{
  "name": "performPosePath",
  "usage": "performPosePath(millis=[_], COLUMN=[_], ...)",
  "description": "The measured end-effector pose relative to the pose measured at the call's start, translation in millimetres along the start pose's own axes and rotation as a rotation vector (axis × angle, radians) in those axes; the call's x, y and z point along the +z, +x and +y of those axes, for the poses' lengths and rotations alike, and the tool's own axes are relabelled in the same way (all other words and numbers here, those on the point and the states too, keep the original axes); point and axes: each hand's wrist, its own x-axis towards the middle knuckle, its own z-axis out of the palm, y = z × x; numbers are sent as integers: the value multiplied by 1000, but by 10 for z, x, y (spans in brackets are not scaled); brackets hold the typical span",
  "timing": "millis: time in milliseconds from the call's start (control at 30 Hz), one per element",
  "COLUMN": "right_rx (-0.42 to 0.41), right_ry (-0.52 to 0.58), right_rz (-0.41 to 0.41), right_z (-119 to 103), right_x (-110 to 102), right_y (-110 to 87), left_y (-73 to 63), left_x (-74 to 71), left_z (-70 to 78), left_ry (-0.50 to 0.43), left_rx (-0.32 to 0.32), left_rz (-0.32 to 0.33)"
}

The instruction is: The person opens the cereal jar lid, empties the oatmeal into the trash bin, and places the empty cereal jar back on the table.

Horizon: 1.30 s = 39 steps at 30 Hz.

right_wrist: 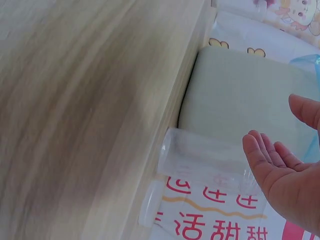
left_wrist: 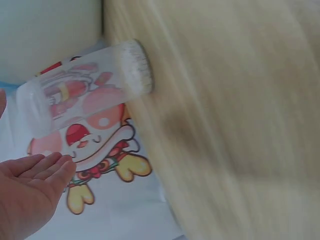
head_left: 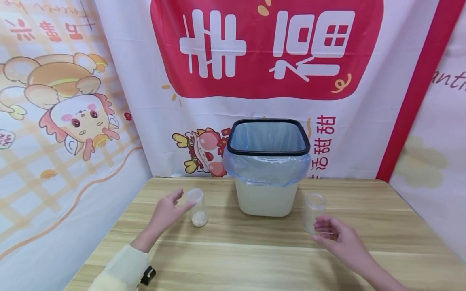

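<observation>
Standing beside left hand (head_left: 168, 213), jar (head_left: 198, 205) with white bits (head_left: 199, 218), clear jar (head_left: 312, 211) beside right hand (head_left: 340, 239), thumbs (right_wrist: 304, 109) and fingers (right_wrist: 256, 152) apart

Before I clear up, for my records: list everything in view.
Wood-grain table: 1, light brown, foreground
Square plastic bin: 1, cream, black-rimmed, back centre
Plastic bag: 1, translucent blue, lining bin
Cylindrical jar, white contents: 1, clear, left of bin
Second cylindrical jar: 1, clear, right of bin
Printed cloths: 3, mostly white, background
Sleeve: 1, pale yellow, left forearm
Small item: 1, black, by sleeve
Left hand: 1, bare, by first jar
Right hand: 1, bare, by second jar
</observation>
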Motion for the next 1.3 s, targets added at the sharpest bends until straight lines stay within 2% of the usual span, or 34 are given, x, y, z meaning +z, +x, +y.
performPosePath(millis=[200, 467, 967, 1100, 1300], right_rx=[7, 55, 50, 65, 41], right_ry=[49, 78, 82, 68, 92], right_rz=[-38, -105, -169, -177, -203], right_z=[10, -13, -43, -34, -60], right_x=[90, 223, 351, 371, 396], right_y=[1, 21, 36, 38, 48], left_y=[18, 22, 45, 65, 79], left_x=[109, 214, 360, 388, 419], left_z=[-74, -107, -139, -156, -178], left_ry=[-52, -58, -132, -124, -123], left_rx=[-59, -75, -122, -123, -132], left_rz=[-52, -98, -82, -77, -81])
